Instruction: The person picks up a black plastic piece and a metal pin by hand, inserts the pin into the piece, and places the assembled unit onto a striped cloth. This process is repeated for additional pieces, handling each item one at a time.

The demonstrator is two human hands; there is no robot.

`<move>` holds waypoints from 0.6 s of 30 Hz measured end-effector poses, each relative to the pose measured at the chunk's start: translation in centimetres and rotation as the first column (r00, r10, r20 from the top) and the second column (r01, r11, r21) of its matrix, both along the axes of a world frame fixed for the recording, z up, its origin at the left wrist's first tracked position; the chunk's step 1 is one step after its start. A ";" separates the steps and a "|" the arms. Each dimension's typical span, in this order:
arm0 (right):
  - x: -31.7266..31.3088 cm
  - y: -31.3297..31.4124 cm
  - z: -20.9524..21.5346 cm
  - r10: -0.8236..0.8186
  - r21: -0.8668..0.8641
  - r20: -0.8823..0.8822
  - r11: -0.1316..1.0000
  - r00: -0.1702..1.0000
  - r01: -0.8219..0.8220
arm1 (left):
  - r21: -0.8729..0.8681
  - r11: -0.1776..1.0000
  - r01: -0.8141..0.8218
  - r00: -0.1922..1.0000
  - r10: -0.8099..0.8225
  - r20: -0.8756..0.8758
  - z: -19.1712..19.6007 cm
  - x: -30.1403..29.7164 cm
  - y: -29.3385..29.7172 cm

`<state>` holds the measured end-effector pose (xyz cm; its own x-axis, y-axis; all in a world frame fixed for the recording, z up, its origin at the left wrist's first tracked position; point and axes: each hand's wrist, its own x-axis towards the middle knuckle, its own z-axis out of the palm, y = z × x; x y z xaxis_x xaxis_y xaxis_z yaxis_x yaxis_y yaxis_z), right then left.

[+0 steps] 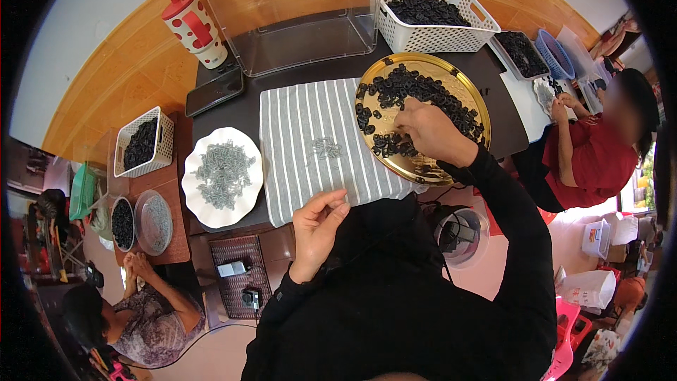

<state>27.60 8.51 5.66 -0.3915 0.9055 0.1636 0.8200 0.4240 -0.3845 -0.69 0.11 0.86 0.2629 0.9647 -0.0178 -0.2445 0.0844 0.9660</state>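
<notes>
My right hand (434,130) reaches over the round gold tray (462,83), its fingertips pinched together among small black ring-like pieces (423,88). Whatever lies between those fingertips is hidden. Close to my body, my left hand (317,231) hovers by the near edge of a grey-and-white striped cloth (289,127), thumb and forefinger drawn together; I cannot make out anything in them. A small heap of clear, slender pieces (326,147) lies mid-cloth. More such pieces (224,169) fill a white scalloped plate (240,216) at the left.
A clear plastic box (303,46) stands at the back, beside a phone (215,92) and a polka-dot tumbler (194,30). Behind the tray is a white basket (441,39) of black pieces. People sit left (141,317) and right (592,148), their hands at other work.
</notes>
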 end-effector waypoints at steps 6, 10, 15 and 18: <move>-1.5 -0.2 -0.1 0.007 -0.033 -0.013 0.999 1.000 -0.007 | -0.005 1.000 0.007 1.000 -0.007 -0.007 0.4 0.4 -0.1; -2.0 0.3 0.1 0.023 -0.135 0.027 0.991 0.999 -0.019 | 0.021 1.000 0.021 0.999 -0.020 -0.043 0.3 0.2 -0.2; -1.6 0.2 -0.7 0.008 -0.105 0.082 0.994 0.997 0.000 | 0.010 1.000 0.015 0.999 -0.015 -0.039 0.4 0.5 -0.2; -1.6 -0.9 -0.3 -0.031 0.171 0.134 0.985 0.990 0.008 | 0.013 1.000 0.005 1.000 -0.004 -0.023 0.3 0.5 0.0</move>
